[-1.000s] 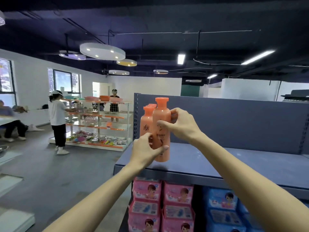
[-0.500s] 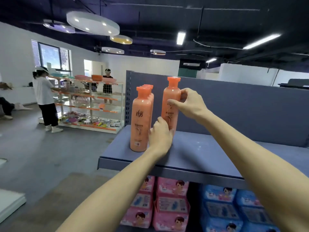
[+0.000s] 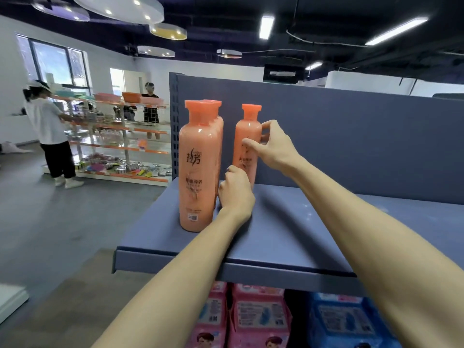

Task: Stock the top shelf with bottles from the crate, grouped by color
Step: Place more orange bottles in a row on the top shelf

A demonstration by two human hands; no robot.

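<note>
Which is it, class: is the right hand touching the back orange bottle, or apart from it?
Touching. The head view shows the right hand with thumb and fingers on the upper body of the back bottle, which stands on the shelf.

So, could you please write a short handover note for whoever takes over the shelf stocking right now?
Right hand: pinches the shoulder of the upright orange plastic bottle at the back of the blue metal top shelf.
Left hand: fingers curled at that bottle's base; contact unclear.
Done: a row of matching orange bottles stands at the shelf's left end.
Left: release this one beside the row, apart from it for now; crate not in view.
</note>
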